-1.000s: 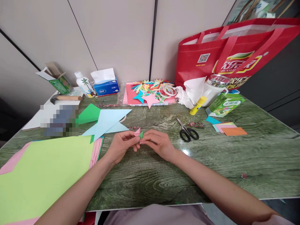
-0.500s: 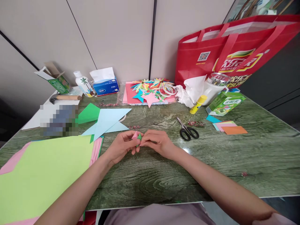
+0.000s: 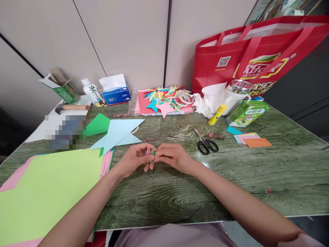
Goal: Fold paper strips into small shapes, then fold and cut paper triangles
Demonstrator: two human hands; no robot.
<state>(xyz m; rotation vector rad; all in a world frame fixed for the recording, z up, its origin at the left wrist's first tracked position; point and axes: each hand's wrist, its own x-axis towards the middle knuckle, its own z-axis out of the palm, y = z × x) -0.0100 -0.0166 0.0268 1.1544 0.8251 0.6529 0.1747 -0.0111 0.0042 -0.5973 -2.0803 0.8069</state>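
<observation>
Between my two hands is a small folded paper piece (image 3: 152, 152) with pink and green points, partly hidden by fingers. My left hand (image 3: 135, 159) is closed on its left side, thumb on top and fingers beneath. On its right side, my right hand (image 3: 173, 157) pinches the edge between thumb and fingertips. Both hands are held above the green wood-grain table (image 3: 164, 199). Black-handled scissors (image 3: 205, 142) lie to the right of my right hand. Beyond my left hand, light blue paper pieces (image 3: 119, 135) overlap a green paper piece (image 3: 98, 124).
Yellow-green paper sheets (image 3: 51, 192) cover the left front. Small coloured paper slips (image 3: 257, 142) lie on the right. Along the back stand a tissue pack (image 3: 117, 95), folded paper stars (image 3: 164, 108), a glue stick (image 3: 217, 115), a white mug (image 3: 232, 99) and a red bag (image 3: 213, 73). A hammer (image 3: 74, 107) lies back left.
The pink and green points of the folded paper have turned slightly in my left fingers, and the green one now stands more upright. Both hands stay in nearly the same place.
</observation>
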